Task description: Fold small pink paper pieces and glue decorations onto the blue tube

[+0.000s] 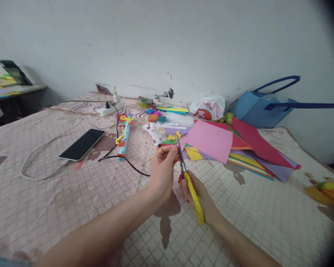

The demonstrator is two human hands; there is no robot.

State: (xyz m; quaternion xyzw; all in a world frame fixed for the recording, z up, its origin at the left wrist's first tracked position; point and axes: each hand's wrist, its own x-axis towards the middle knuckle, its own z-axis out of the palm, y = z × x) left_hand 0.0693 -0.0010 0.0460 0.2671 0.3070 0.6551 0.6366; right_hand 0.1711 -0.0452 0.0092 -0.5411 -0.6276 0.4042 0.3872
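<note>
Scissors well apart from blue bag, contents unclear

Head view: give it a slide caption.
Yellow-handled scissors in the right grip, left grip beside the blades; glue gun and coloured paper beyond.

R hand holds yel-handled scissors nr L hand.

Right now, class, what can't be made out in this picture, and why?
All in the head view:
- Anything between the left hand's fingertips: too small, and hidden by the fingers.
- Part of the right hand: hidden behind the scissors.
- What lies under the pink sheet: covered by it.
- The blue bag's contents: hidden by its side.
- The yellow-orange thing: blurred, cut off by the right edge.
</note>
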